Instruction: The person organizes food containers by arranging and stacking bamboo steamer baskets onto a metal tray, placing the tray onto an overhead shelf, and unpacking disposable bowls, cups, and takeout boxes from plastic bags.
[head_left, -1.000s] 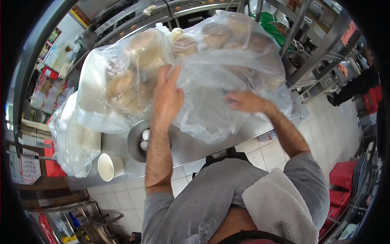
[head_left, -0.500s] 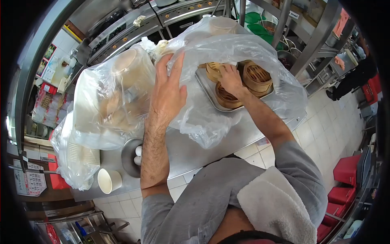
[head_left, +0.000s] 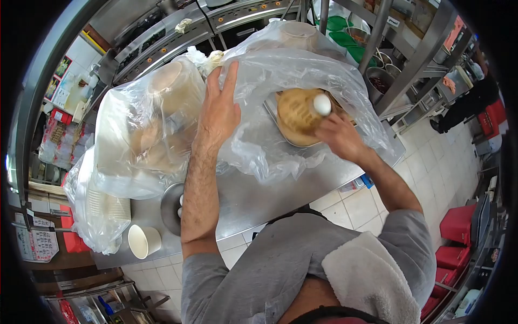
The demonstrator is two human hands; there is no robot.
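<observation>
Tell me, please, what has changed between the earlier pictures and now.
The plastic bag has been opened. The right hand has reached in to a bamboo steamer, now blurred and seemingly raised; whether it is gripped is unclear. A white, egg-like thing now shows over that steamer. The left hand stays up by the bag, and the paper cup stays on the table.

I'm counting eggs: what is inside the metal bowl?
In the metal bowl, parts of two white eggs show beside the left forearm, which covers the bowl's right side; anything behind it is hidden.
</observation>
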